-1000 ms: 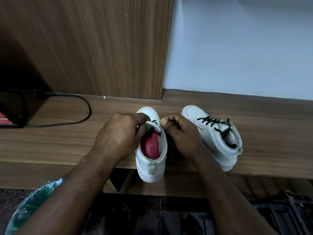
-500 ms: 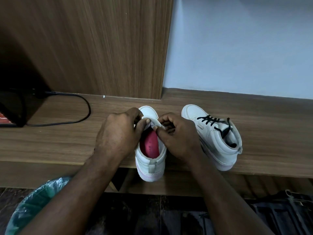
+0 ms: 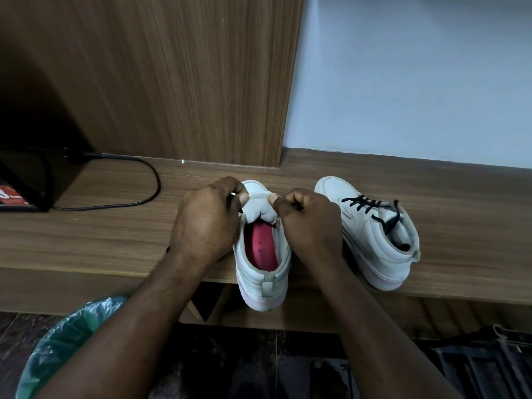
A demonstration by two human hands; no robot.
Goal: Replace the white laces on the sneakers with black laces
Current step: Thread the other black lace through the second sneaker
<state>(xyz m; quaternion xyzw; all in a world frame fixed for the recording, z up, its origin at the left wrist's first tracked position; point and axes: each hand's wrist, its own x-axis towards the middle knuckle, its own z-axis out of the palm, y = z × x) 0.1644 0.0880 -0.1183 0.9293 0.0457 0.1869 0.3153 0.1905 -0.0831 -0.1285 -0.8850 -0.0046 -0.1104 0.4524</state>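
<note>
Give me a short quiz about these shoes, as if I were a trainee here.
1. True or false: the shoe on the right has black laces.
2. The left hand and right hand grip the held shoe. Its insole is: A blue, B pink, C yellow.
3. Fill in: left of the shoes, a black ___ lies on the shelf.

Key: 1 true; 2 B; 3 cable.
</note>
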